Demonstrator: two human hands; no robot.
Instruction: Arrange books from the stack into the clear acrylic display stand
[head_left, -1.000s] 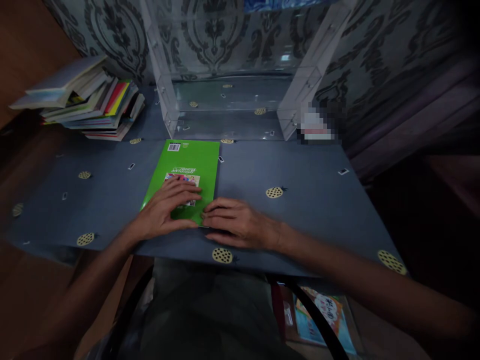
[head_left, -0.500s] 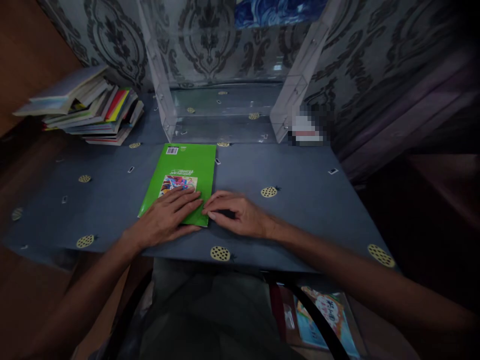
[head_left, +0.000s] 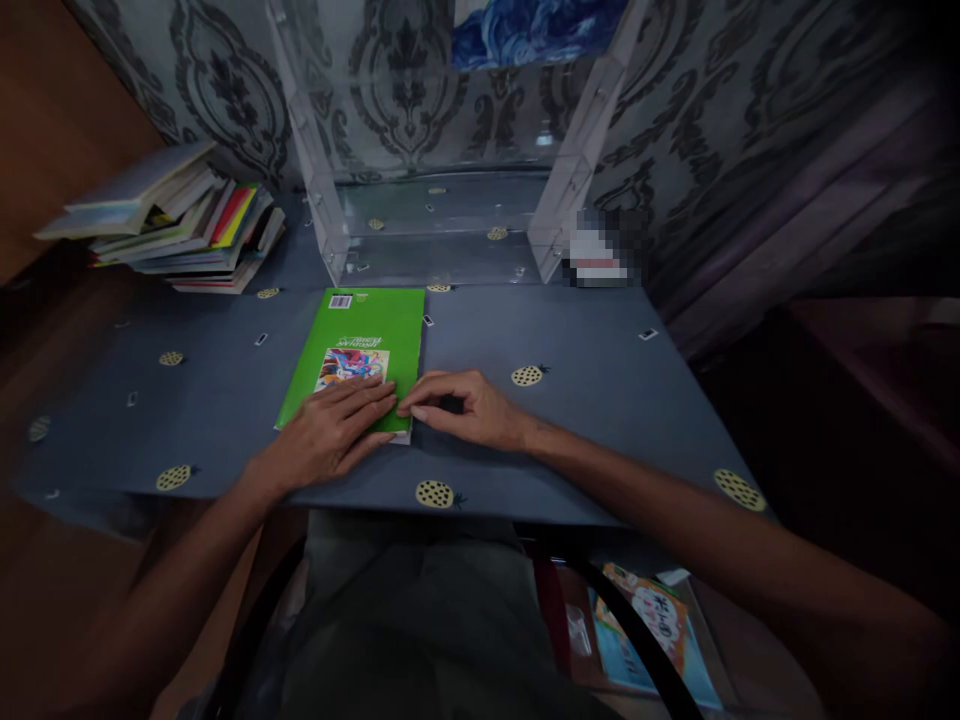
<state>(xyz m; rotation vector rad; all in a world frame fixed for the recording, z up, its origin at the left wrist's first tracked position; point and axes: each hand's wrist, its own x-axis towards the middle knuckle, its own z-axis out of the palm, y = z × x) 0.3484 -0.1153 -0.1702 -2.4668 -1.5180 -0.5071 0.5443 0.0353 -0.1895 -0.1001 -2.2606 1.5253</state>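
A green book (head_left: 375, 322) lies on the cloth-covered table, a barcode at its far end and a colourful picture in its middle. Its printed lettering appears upside down from here. My left hand (head_left: 330, 428) rests flat across the near part of the book, fingers stretched out over the picture's lower edge. At the near right corner, my right hand (head_left: 472, 410) has its thumb and forefinger pinched on the edge of the cover. White page edges show under that raised corner.
A clear acrylic shelf (head_left: 545, 225) stands at the back of the table (head_left: 600, 430). Stacked books (head_left: 187, 225) lean unevenly at the back left. A blurred-out item (head_left: 600, 255) sits at the back right. Below the table's front edge lies a colourful book (head_left: 656, 630).
The near right corner of the green cover has lifted slightly, baring white pages. My right hand has moved a little away from me with it; my left stays flat on the book.
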